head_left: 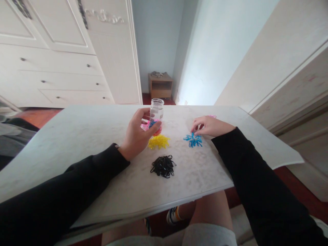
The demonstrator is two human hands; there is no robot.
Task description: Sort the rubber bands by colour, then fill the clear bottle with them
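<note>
My left hand [137, 133] is wrapped round a clear open-topped jar [156, 110], which stands upright or nearly so. Some blue and reddish bands show low in it, partly covered by my thumb. Bright pink bands show between my fingers and the jar; whether they lie inside or behind it I cannot tell. My right hand [205, 125] has its fingertips pinched together at the top edge of a small pile of blue rubber bands [193, 140]. Just in front of the jar lies a yellow heap of rubber bands [159, 141], and nearer to me a black heap of rubber bands [163, 166].
All this rests on a white, smudged table [107, 191]. A bit of pink [212, 116] peeks out behind my right hand. Beyond the table stand a white cabinet [64, 65] and a small wooden nightstand [161, 85]. My legs are below the near edge.
</note>
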